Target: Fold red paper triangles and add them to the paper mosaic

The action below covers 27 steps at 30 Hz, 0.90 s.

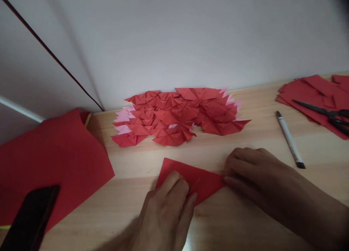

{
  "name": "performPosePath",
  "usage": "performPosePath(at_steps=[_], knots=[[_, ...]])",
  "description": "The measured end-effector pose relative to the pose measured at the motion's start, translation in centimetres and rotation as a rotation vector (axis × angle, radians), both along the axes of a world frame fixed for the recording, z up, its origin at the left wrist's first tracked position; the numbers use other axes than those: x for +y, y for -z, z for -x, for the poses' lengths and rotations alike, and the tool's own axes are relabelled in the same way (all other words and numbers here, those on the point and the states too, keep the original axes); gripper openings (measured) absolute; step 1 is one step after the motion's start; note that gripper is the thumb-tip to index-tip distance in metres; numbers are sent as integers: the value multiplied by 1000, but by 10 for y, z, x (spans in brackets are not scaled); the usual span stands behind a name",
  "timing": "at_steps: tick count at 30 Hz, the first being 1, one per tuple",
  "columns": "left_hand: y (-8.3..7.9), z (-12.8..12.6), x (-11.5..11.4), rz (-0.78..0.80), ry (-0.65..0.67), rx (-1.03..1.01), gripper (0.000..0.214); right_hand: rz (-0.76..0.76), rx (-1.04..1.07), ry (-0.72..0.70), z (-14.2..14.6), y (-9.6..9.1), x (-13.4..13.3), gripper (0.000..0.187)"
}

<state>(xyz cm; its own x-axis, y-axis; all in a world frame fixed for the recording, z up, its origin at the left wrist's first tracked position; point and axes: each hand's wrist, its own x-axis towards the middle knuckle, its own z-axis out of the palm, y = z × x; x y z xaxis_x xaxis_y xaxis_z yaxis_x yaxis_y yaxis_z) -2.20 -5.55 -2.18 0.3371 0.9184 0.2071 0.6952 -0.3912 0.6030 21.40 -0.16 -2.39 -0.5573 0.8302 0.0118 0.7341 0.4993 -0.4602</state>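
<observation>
A folded piece of red paper (200,182), roughly triangular, lies on the table in front of me. My left hand (166,207) rests on its lower left part, fingers curled and thumb tucked in, pressing it down. At the paper's right corner my right hand (253,174) has its fingers closed in a pinch; the fingertips are partly hidden. Just beyond stands a spread pile of pleated red paper pieces (174,116), with zigzag pink paper pieces (124,118) showing at its sides.
On the left, a large red sheet (68,160) bears a black phone-like object (32,218). A white marker (290,140) lies to the right. Black scissors (327,112) rest on cut red paper pieces (308,94). A pale wall (191,36) borders the wooden table (122,200), with a dark cable (54,54) hanging left.
</observation>
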Motion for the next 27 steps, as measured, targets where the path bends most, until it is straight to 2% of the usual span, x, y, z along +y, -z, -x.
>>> performPosePath(at_steps=[6, 10, 16, 22, 27], knots=[[-3, 5, 1, -51, 13, 108, 20, -142, 24, -6, 1, 9, -3, 28], [-4, 7, 2, -77, -19, 131, 21, -138, 12, -15, 1, 9, -3, 24], [-13, 8, 5, -38, 15, 72, 27, -130, 6, 1, 1, 6, -2, 22], [-6, 9, 4, -79, -12, 44, 30, -227, -36, -68, 1, 4, 2, 26], [-8, 8, 4, -127, 18, 169, 28, -301, -59, -91, -1, 8, 2, 29]])
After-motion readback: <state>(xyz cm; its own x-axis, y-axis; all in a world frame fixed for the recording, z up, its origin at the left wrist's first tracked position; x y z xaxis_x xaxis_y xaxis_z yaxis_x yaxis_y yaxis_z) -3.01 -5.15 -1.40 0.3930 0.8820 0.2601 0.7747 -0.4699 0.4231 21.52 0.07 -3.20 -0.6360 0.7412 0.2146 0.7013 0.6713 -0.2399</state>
